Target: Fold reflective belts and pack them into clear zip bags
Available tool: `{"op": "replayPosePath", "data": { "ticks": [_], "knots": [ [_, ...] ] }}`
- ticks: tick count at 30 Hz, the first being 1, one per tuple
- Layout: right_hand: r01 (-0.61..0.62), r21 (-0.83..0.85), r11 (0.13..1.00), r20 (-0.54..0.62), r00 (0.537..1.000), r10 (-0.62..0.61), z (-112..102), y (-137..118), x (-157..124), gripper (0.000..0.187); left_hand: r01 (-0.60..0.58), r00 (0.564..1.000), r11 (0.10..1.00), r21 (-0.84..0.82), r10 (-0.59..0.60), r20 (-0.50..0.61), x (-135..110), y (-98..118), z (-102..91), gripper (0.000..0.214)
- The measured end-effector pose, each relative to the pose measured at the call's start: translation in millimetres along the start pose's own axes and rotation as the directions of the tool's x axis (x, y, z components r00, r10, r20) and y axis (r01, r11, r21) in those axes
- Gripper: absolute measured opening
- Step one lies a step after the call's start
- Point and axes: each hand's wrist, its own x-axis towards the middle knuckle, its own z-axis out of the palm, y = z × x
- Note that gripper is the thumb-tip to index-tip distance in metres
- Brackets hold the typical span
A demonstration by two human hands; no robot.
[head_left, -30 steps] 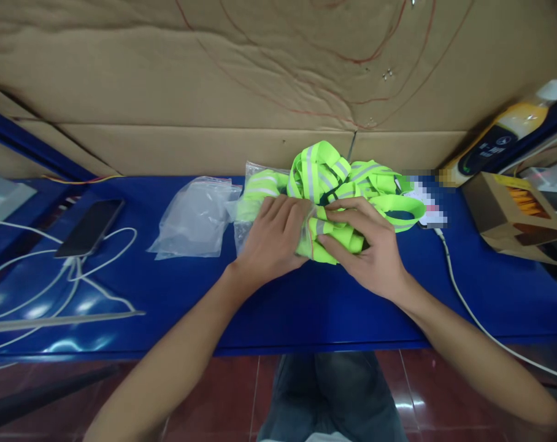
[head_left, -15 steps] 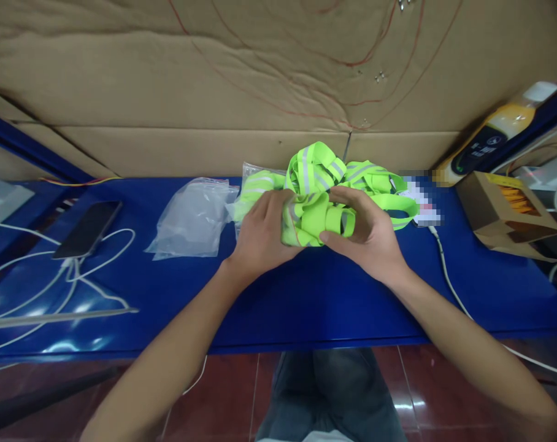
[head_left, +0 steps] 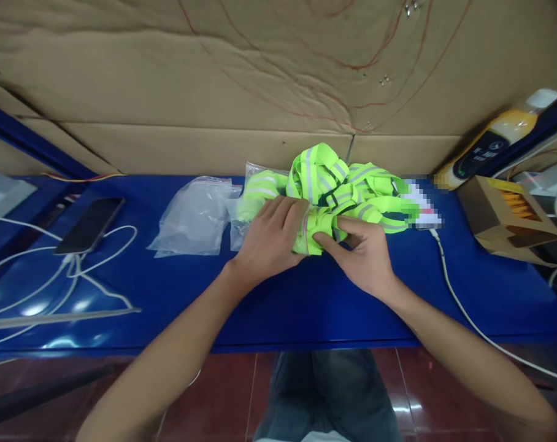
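Observation:
Between my hands is a folded bundle of neon-yellow reflective strap [head_left: 316, 228], with a clear bag partly round its left side. My left hand [head_left: 278, 230] is wrapped over the left part of the bundle. From the right, my right hand [head_left: 364, 252] pinches the folds between thumb and fingers; some of its fingertips are hidden. Behind lie more loops of neon reflective strap [head_left: 318, 169] with silver stripes. A bagged strap [head_left: 262, 183] sits behind my left hand. Clear plastic bags [head_left: 193, 215] are stacked flat on the blue table to the left.
At the left a phone [head_left: 89, 225] lies with white cables around it. A bottle of orange drink [head_left: 494, 141] leans at the right, behind an open cardboard box [head_left: 499, 221]. A cardboard wall [head_left: 214, 80] stands behind the blue table [head_left: 306, 319].
My right hand has moved in to the left and closed on the bundle's end. The strap folds are now more compressed. The view has shifted slightly.

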Motion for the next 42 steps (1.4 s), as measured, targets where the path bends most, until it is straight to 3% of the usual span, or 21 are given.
{"op": "replayPosePath", "data": {
  "ticks": [5, 8, 12, 14, 17, 20, 23, 26, 28, 35, 42],
  "knots": [
    [0.093, -0.133, 0.987, 0.014, 0.996, -0.092, 7.2, 1.1, -1.6, 0.046, -0.070, 0.996, 0.997, 0.021, 0.071, -0.045, 2.8, 9.0, 1.8, 0.043],
    [0.087, -0.129, 0.988, 0.038, 0.996, -0.083, 8.0, 3.0, -0.6, 0.043, -0.078, 0.996, 0.997, 0.017, 0.079, -0.046, 3.8, 12.5, 3.3, 0.037],
    [-0.127, 0.188, 0.974, 0.106, 0.988, 0.108, -1.5, 6.8, 7.8, 0.026, -0.014, 0.999, 0.999, -0.050, 0.012, -0.036, 2.6, 6.6, 3.9, 0.045],
    [-0.246, 0.387, 0.889, 0.102, 0.969, 0.224, -7.5, 8.9, 12.5, 0.035, 0.056, 0.997, 0.996, -0.066, -0.059, -0.051, 1.3, 1.8, 4.0, 0.051],
    [-0.265, 0.502, 0.824, 0.045, 0.959, 0.281, -9.5, 11.6, 13.7, 0.046, 0.127, 0.987, 0.990, -0.062, -0.132, -0.089, -0.5, -0.9, 5.6, 0.054],
    [-0.162, 0.376, 0.912, -0.022, 0.983, 0.184, -1.8, 11.7, 6.8, 0.025, 0.135, 0.986, 0.989, -0.065, -0.141, -0.085, -1.4, 3.0, 8.8, 0.054],
    [0.026, 0.138, 0.990, -0.039, 0.999, -0.021, 5.6, 7.0, -0.3, 0.013, 0.131, 0.987, 0.989, -0.071, -0.137, -0.086, -1.4, 7.2, 10.6, 0.053],
    [0.207, -0.040, 0.977, 0.078, 0.976, -0.204, 5.9, 0.4, -1.5, 0.016, 0.152, 0.980, 0.986, -0.071, -0.160, -0.122, -0.8, 8.3, 9.4, 0.051],
    [0.272, -0.100, 0.957, 0.160, 0.954, -0.254, 4.4, -1.2, -0.1, 0.020, 0.131, 0.983, 0.990, -0.053, -0.137, -0.126, -0.3, 8.6, 7.6, 0.047],
    [0.263, -0.059, 0.963, 0.293, 0.927, -0.235, 6.5, 9.3, 1.4, 0.040, 0.013, 0.999, 0.999, 0.038, -0.012, -0.043, 0.4, 15.2, 4.7, 0.034],
    [0.103, 0.045, 0.994, 0.383, 0.917, -0.112, 8.2, 17.0, 6.5, 0.051, -0.030, 1.000, 0.996, 0.084, 0.031, -0.006, 1.4, 24.5, 1.7, 0.033]
  ]
}}
